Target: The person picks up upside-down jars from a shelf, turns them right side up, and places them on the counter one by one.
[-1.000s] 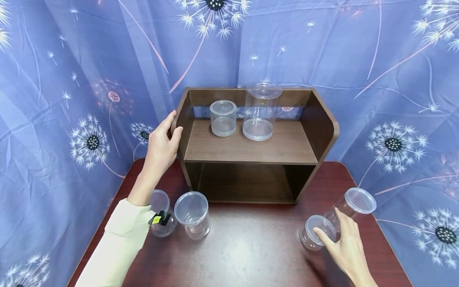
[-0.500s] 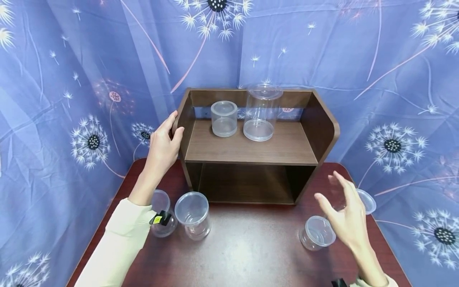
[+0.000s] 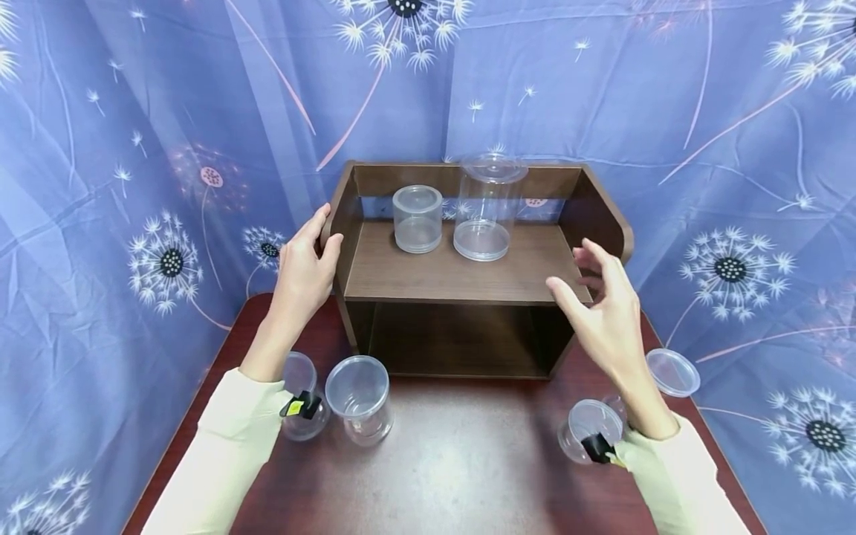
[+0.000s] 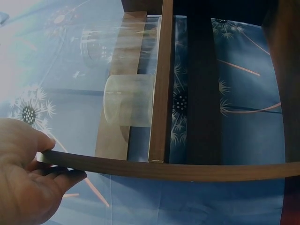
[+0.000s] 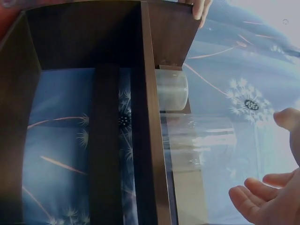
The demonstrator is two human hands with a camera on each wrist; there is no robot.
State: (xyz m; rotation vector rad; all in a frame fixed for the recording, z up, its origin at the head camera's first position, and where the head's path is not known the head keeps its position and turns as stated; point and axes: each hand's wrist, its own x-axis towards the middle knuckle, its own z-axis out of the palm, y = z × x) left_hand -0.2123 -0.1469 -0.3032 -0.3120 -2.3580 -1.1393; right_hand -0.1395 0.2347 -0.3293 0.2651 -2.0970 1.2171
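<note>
Left hand point(image 3: 304, 271) fingers grip the shelf's point(image 3: 461, 275) left side panel. Right hand point(image 3: 605, 316) hovers at the shelf's right front corner, fingers spread, empty. Two jars point(image 3: 417, 219) on the shelf; more on the desk point(image 3: 461, 461).

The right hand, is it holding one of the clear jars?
No, the right hand hovers empty, fingers spread, before the wooden shelf.
</note>
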